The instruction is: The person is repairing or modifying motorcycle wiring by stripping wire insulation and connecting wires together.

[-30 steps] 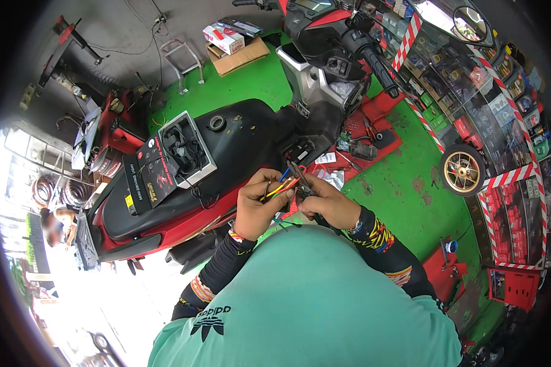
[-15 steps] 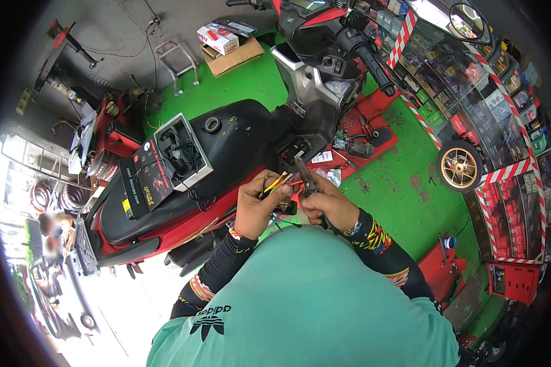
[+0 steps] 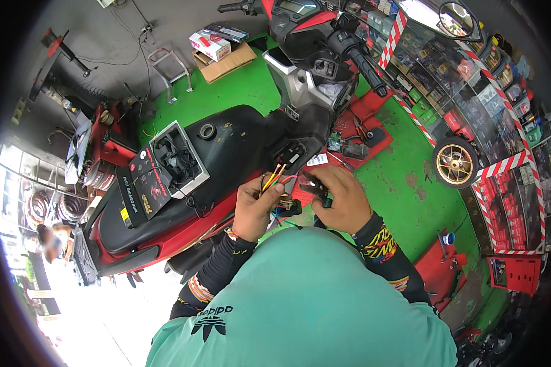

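My left hand pinches a bundle of thin wires, yellow, orange and red, their ends fanning out above the fingertips. Closed around dark pliers, my right hand is just to the right of the wires. A red wire reaches toward the pliers' jaws; whether they touch it I cannot tell. Between my hands hangs a black plug-like part with more coloured wires around it. Beyond them stands a red and black scooter, its long black seat lying to the left.
On the seat rests an opened box with black cables and parts. Tools lie on a red tray on the green floor. A glass display case edged in striped tape stands right, with a gold-rimmed wheel. Another person is at far left.
My right hand has shifted slightly right and turned, so the pliers no longer point upward. The left hand still pinches the wires, and the black plug-like part shows more plainly.
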A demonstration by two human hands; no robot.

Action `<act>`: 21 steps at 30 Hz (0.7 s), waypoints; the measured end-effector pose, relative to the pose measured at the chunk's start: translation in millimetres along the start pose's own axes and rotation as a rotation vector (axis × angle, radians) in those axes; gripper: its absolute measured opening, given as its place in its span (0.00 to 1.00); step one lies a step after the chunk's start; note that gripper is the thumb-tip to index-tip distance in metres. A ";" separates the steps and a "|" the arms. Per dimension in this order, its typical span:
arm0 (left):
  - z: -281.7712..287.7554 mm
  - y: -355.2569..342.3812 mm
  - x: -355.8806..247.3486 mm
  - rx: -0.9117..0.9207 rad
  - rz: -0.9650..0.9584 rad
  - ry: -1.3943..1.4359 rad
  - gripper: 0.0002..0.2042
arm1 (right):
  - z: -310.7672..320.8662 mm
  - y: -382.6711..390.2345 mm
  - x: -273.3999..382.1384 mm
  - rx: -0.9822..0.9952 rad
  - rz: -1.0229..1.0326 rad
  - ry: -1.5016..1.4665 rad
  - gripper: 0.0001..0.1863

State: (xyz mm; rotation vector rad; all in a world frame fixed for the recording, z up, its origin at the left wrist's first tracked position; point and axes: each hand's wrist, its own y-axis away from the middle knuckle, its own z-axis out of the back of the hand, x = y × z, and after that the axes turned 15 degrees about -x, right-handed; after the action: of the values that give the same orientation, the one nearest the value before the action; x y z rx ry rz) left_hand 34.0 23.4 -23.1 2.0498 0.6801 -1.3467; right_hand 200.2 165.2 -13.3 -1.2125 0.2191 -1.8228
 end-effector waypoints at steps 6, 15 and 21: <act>-7.5 3.7 -7.5 0.050 -0.030 -0.050 0.08 | -4.7 -0.2 9.0 0.033 -0.003 0.029 0.27; 2.1 0.3 -2.5 0.076 -0.037 -0.035 0.06 | -7.7 -5.3 16.6 0.030 0.060 0.073 0.29; 3.5 -1.1 1.4 0.076 -0.049 0.048 0.04 | -12.5 -6.1 13.8 0.038 0.072 0.046 0.29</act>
State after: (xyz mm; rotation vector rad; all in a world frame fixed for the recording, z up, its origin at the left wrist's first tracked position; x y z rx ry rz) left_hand 31.6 21.8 -25.7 2.1442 0.7135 -1.3742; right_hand 185.1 154.3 -7.2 -1.1234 0.2504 -1.7856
